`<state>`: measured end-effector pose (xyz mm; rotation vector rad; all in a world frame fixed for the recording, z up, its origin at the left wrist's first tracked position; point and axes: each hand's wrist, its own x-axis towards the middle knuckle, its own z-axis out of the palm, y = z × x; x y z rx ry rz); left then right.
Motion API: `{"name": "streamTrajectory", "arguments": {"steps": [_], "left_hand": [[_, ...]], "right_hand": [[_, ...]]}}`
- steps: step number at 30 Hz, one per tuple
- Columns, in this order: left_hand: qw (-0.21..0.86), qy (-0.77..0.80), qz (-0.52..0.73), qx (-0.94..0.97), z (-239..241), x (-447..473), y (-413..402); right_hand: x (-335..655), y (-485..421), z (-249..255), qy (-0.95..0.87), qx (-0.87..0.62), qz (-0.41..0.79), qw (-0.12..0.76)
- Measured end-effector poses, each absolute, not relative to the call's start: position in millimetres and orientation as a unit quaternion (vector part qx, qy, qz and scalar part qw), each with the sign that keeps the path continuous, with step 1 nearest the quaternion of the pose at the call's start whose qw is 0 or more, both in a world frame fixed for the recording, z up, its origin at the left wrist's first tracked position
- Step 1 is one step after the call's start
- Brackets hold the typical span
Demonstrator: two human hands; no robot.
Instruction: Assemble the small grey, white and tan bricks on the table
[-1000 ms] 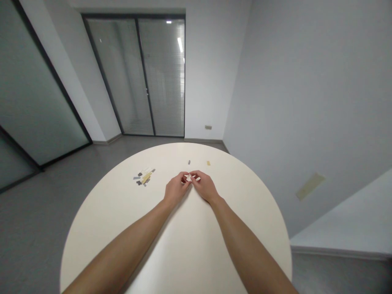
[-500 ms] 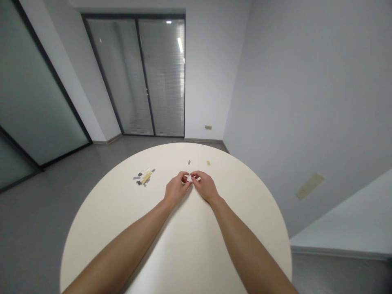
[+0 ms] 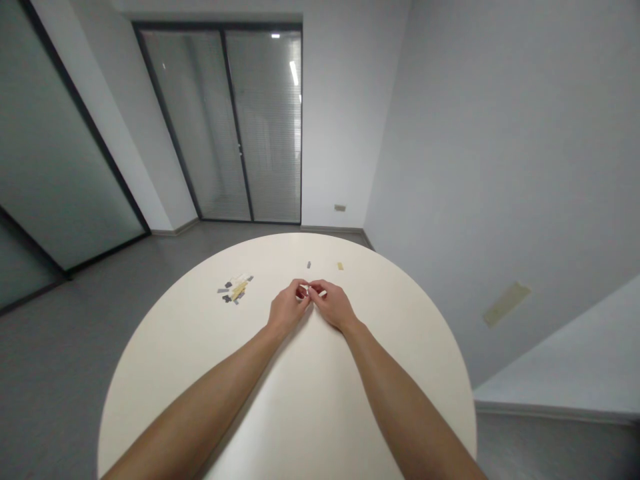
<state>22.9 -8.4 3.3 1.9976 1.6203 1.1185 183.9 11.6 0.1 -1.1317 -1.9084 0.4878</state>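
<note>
A small white piece (image 3: 308, 291) is pinched, seemingly being adjusted, by left hand (image 3: 289, 308) and right hand (image 3: 336, 307); steady alignment seems needed next.

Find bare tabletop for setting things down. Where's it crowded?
Bare table lies between the forearms, between the pile and left hand, and from the right hand to the right rim. Crowded: the pile and between both hands; a grey piece and yellow piece lie beyond.

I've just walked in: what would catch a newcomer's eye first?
Probably the left hand and right hand, close together over the round cream table, with a small pale piece between them. Next, the pile of small pieces to their left. Beyond the hands lie a grey piece and a yellow piece.
</note>
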Motion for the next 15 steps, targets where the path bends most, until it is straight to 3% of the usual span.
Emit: {"name": "streamTrajectory", "arguments": {"steps": [15], "left_hand": [[0.180, 0.556, 0.396, 0.708, 4.0, 23.1, -9.2]], "right_hand": [[183.9, 10.4, -0.9, -0.750, -0.450, 0.224, 0.430]]}}
